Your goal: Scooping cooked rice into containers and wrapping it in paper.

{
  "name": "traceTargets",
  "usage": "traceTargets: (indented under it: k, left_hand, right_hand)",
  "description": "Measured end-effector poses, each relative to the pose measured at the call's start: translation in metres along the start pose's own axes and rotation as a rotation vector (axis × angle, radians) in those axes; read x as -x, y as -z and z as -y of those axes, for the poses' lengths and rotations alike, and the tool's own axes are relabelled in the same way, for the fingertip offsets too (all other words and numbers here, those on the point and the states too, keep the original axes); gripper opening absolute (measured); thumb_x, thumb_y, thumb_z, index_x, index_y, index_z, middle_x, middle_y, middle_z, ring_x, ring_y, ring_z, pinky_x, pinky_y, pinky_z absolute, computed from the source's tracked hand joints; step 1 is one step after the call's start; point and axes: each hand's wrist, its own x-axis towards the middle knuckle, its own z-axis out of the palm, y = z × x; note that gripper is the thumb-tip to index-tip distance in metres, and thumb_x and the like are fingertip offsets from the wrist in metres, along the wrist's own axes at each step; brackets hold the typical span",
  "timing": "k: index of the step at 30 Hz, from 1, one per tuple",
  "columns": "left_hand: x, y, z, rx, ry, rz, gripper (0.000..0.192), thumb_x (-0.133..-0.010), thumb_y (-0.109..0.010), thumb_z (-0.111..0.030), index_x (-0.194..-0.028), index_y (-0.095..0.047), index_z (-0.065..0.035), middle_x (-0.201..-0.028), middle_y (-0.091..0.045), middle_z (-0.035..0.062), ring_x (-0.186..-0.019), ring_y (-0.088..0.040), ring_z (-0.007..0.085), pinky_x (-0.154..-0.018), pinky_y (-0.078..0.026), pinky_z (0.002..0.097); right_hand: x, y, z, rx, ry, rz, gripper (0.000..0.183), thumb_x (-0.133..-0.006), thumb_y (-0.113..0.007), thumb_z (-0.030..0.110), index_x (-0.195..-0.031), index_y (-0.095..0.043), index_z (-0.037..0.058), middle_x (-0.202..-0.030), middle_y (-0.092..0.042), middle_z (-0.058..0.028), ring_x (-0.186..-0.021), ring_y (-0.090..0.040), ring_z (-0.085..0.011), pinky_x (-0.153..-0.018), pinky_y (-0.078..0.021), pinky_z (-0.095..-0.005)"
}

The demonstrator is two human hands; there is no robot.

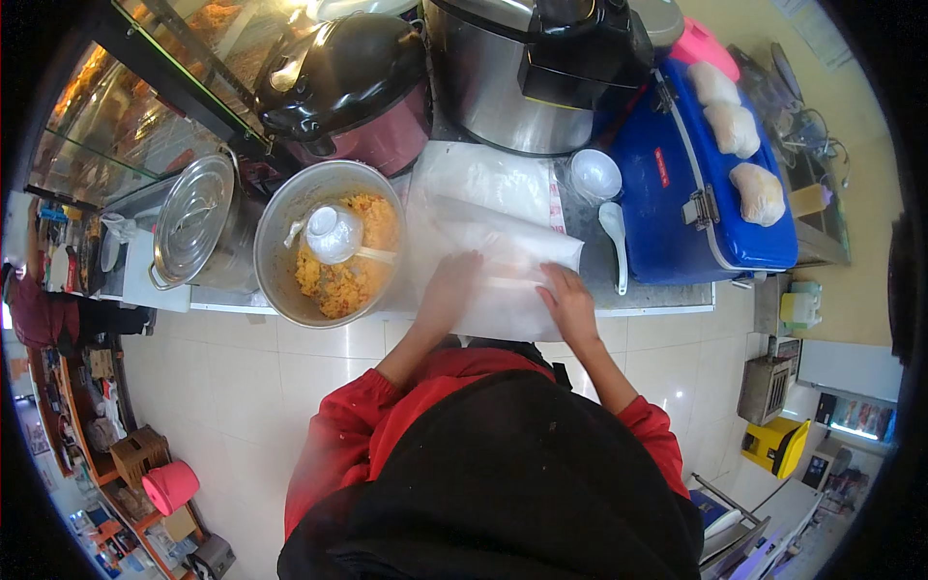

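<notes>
A translucent white sheet of wrapping paper (pixel 500 312) lies partly folded on the counter in front of me, over a stack of similar sheets (pixel 482 170). My left hand (pixel 451 290), blurred by motion, rests on the sheet's left part; its fingertips are unclear. At the fold on the right, my right hand (pixel 569 301) grips the paper with bent fingers. Left of the sheets stands a metal pot (pixel 272 217) of yellow-orange cooked rice (pixel 377 221). A plastic-covered white bowl (pixel 335 233) and a pale utensil handle (pixel 375 254) lie in the rice.
Behind are a pink rice cooker (pixel 377 138) and a large steel cooker (pixel 500 94). Rightward, a white spoon (pixel 616 243) and bowl (pixel 596 175) lie beside a blue cooler (pixel 660 232) carrying wrapped packets (pixel 757 194). A lidded pot (pixel 196 217) is leftward; a person (pixel 47 312) stands far left.
</notes>
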Motion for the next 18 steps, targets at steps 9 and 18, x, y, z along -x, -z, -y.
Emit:
traceTargets:
  k: [9, 18]
  left_hand:
    - [-0.044, 0.012, 0.023, 0.263, 0.145, 0.031, 0.013, -0.074, -0.06, -0.003, -0.086, -0.064, -0.005, -0.085, -0.062, 0.0114, -0.085, -0.057, 0.0257, -0.075, -0.044, 0.0347]
    - [-0.091, 0.019, -0.006, -0.059, 0.469, 0.234, 0.019, -0.059, -0.074, -0.012, -0.071, -0.06, -0.0066, -0.073, -0.061, 0.01, -0.077, -0.057, 0.027, -0.072, -0.043, 0.0349]
  right_hand:
    - [-0.039, 0.008, -0.043, -0.238, 0.034, 0.096, 0.021, -0.075, -0.061, 0.014, -0.096, -0.058, 0.0121, -0.079, -0.062, -0.0104, -0.082, -0.058, -0.0268, -0.087, -0.0376, -0.039]
    - [-0.081, 0.003, -0.019, 0.279, -0.095, 0.035, 0.043, -0.061, -0.074, 0.019, -0.096, -0.05, 0.0145, -0.087, -0.061, -0.0066, -0.079, -0.061, -0.019, -0.101, -0.0183, -0.045]
